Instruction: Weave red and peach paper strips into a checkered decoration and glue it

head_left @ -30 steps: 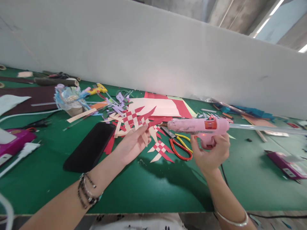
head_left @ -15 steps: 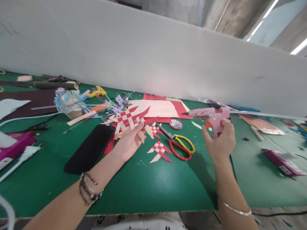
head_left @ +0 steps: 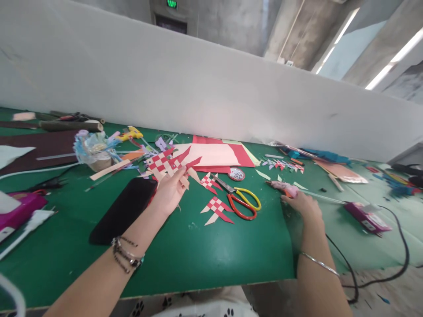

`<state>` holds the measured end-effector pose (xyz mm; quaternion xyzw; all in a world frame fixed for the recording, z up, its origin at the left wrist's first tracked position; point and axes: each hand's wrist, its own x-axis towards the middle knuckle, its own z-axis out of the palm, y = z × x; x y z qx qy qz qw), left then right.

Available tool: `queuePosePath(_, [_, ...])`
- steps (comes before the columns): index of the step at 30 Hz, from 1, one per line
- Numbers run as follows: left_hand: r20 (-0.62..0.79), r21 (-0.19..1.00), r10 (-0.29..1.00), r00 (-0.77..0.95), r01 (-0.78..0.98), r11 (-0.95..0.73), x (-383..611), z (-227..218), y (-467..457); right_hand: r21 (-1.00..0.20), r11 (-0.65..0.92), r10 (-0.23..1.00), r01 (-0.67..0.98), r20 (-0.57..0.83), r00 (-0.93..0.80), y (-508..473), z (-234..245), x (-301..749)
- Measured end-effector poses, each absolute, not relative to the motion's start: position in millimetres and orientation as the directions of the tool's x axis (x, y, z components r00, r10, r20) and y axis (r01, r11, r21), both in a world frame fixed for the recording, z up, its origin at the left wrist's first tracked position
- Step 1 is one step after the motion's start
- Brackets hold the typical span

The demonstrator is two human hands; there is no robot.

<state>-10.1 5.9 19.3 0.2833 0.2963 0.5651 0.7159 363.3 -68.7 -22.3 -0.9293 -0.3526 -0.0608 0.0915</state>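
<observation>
My left hand (head_left: 169, 192) is closed on a woven red-and-cream paper fish (head_left: 164, 163) and holds it just above the green table (head_left: 205, 251). My right hand (head_left: 303, 204) rests on the table to the right, its fingers still around the pink glue gun (head_left: 284, 188), which lies low on the surface with its clear glue stick pointing right. Two smaller woven paper fish (head_left: 217, 208) lie between my hands, beside red-and-yellow scissors (head_left: 243, 201).
A black phone (head_left: 124, 209) lies left of my left hand. Red and cream paper sheets (head_left: 214, 155) and paper scraps sit behind. A yellow glue gun (head_left: 129, 133), a cup of strips (head_left: 93, 149), purple boxes (head_left: 367, 218) and a black cable (head_left: 393, 264) are around. A white wall runs behind.
My right hand has lowered the pink glue gun from mid-air down to the table on the right. My left hand has kept hold of the woven fish and shifted slightly left.
</observation>
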Motion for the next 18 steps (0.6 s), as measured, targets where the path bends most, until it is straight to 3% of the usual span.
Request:
queuePosePath(2, [-0.062, 0.78, 0.984, 0.169, -0.607, 0.153, -13, 18, 9, -0.078, -0.7, 0.666, 0.71, 0.286, 0.688, -68, -12, 339])
queuePosePath(4, [-0.029, 0.829, 0.995, 0.101, -0.554, 0.08, -14, 15, 11, -0.064, -0.52, 0.769, 0.852, 0.4, 0.499, -68, -1, 301])
queuePosePath(6, [-0.002, 0.882, 1.0, 0.024, -0.471, 0.013, -14, 10, 13, -0.159, -0.167, 0.939, 0.973, 0.277, 0.206, -69, 5, 254])
queuePosePath(8, [0.015, 0.924, 1.0, -0.02, -0.383, -0.022, -15, 5, 15, -0.211, 0.107, 0.994, 0.972, 0.057, -0.097, -71, 7, 207])
queuePosePath(11, [0.01, 0.949, 1.0, -0.021, -0.313, -0.016, -16, -2, 17, -0.003, 0.075, 0.995, 0.997, -0.066, -0.075, -71, 7, 160])
queuePosePath(13, [0.011, 0.952, 1.0, -0.015, -0.304, -0.015, -17, -6, 19, 0.073, 0.073, 0.987, 0.995, -0.146, -0.061, -69, 10, 149])
queuePosePath(18, [0.019, 0.93, 1.0, 0.001, -0.368, -0.018, -17, -6, 20, 0.044, 0.195, 0.954, 0.98, -0.242, -0.179, -59, 18, 159])
